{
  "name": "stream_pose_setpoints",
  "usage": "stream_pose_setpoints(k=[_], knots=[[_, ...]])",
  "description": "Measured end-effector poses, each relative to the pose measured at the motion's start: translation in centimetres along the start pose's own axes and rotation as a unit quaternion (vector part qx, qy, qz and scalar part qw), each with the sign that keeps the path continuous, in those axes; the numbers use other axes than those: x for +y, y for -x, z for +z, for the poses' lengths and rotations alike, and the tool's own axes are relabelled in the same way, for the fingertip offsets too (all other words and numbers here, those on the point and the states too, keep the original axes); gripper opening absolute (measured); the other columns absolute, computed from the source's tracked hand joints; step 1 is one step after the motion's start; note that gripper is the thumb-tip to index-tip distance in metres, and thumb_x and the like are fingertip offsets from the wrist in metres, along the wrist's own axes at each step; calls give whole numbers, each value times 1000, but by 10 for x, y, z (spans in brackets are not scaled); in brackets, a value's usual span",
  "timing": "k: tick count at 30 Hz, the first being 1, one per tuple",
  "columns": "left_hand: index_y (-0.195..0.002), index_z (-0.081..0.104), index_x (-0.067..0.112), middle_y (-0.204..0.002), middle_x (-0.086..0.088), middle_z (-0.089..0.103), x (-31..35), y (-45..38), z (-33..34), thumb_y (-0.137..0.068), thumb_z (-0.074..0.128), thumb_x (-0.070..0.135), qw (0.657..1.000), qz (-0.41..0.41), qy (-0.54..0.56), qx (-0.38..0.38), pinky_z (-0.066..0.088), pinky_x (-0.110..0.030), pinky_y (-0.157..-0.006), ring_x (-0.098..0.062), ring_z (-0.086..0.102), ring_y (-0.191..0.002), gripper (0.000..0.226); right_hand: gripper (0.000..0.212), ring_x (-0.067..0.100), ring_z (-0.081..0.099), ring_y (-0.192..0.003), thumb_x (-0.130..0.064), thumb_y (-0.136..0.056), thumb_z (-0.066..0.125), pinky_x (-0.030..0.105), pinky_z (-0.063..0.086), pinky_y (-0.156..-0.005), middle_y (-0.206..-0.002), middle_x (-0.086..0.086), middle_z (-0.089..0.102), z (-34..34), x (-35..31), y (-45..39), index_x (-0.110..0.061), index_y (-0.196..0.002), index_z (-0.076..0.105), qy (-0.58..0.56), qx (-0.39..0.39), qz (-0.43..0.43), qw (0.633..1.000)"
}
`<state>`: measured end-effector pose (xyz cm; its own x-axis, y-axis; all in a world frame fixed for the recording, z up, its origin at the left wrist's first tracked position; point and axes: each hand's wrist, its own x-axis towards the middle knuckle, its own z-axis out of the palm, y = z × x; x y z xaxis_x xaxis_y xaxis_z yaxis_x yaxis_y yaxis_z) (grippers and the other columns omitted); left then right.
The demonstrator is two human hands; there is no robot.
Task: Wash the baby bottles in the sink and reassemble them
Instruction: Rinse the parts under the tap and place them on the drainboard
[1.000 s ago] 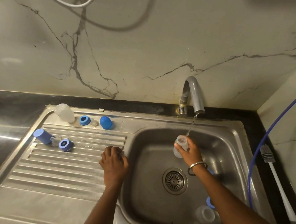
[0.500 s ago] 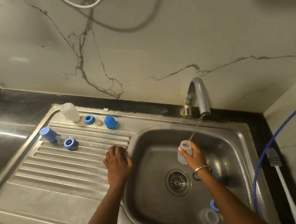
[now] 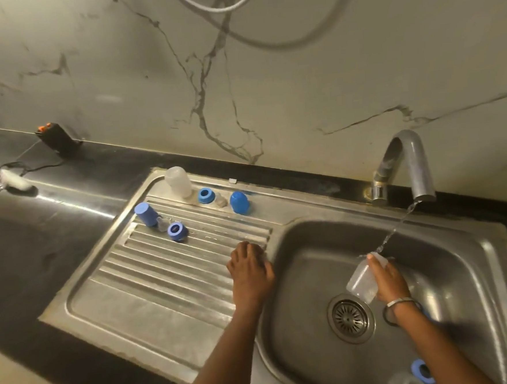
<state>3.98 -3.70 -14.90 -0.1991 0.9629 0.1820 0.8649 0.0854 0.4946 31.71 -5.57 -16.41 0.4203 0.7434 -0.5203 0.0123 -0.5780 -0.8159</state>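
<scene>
Several parts already out on the ribbed steel drainboard (image 3: 162,276): clear plastic bottle (image 3: 178,182), blue caps, blue rings, none assembled. Right hand (image 3: 387,281) curled round translucent bottle body (image 3: 362,283), tilted under thin tap stream; left hand (image 3: 250,271) resting, seemingly empty, on sink edge. More pieces waiting in the basin; reassembly probably still entirely ahead.

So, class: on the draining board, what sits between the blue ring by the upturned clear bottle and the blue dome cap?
In the head view, a small clear teat sits between the blue ring and the blue dome cap.
</scene>
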Motion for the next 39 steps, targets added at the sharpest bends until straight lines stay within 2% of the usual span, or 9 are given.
stream_pose_setpoints(k=[7,13,16,20,28,30,33,36,39], knots=[[-96,53,23,-109,0,46,-1,1,0,-82,53,28,1000,-5,10,-13,36,-36,-88,-20,43,-100,15,37,29,58,-80,-54,-92,46,38,56,-52,-86,11,62,0,0,3,-18,-95,55,-282,-32,210,936],[-100,54,23,-113,1,46,-1,2,-1,-84,52,30,1000,-6,16,-21,35,-35,-93,-18,41,-104,17,26,26,66,-45,-35,-88,51,31,55,-41,-56,15,67,2,-20,6,-9,-89,54,-405,-60,229,883],[-102,55,22,-115,0,47,0,2,-1,-85,51,30,1000,-5,16,-24,34,-35,-94,-19,42,-105,19,37,28,68,-52,-48,-94,48,34,57,-45,-67,17,69,4,-24,-1,-12,-92,54,-363,-59,218,904],[-103,55,21,-117,0,46,-1,2,-3,-85,50,31,999,-3,19,-33,35,-34,-95,-19,41,-106,22,29,30,61,-85,-44,-89,59,50,53,-82,-97,14,62,8,-21,-7,-16,-96,55,-286,-74,200,934],[-105,54,21,-118,0,45,-1,3,-3,-87,49,32,999,-6,19,-41,34,-34,-97,-18,40,-107,22,29,35,56,-105,-30,-97,45,47,42,-103,-97,20,62,9,-35,-10,-3,-96,54,-482,-27,204,852],[-105,54,22,-118,1,45,-1,3,-3,-87,49,32,999,-8,20,-39,34,-34,-97,-17,39,-107,21,28,34,60,-95,-29,-97,46,44,46,-100,-82,20,68,7,-43,-6,-2,-97,55,-507,-33,190,840],[-105,54,22,-117,1,45,-1,3,-2,-88,50,31,999,-6,21,-39,34,-34,-97,-17,39,-106,19,28,30,61,-85,-27,-97,46,39,59,-64,-67,18,71,2,-51,-2,-1,-95,57,-533,-42,183,825],[-104,53,23,-117,2,44,0,3,-2,-89,51,30,999,-10,19,-38,33,-33,-96,-16,38,-106,17,29,29,61,-84,-30,-96,47,38,58,-52,-79,16,69,1,-47,-2,-3,-96,57,-527,-42,177,830],[-103,53,23,-116,2,44,0,3,-3,-89,52,29,999,-7,16,-37,33,-33,-94,-16,38,-105,15,30,24,65,-78,-41,-94,48,35,58,-58,-83,10,69,6,-35,0,-14,-97,59,-379,-62,164,909]])
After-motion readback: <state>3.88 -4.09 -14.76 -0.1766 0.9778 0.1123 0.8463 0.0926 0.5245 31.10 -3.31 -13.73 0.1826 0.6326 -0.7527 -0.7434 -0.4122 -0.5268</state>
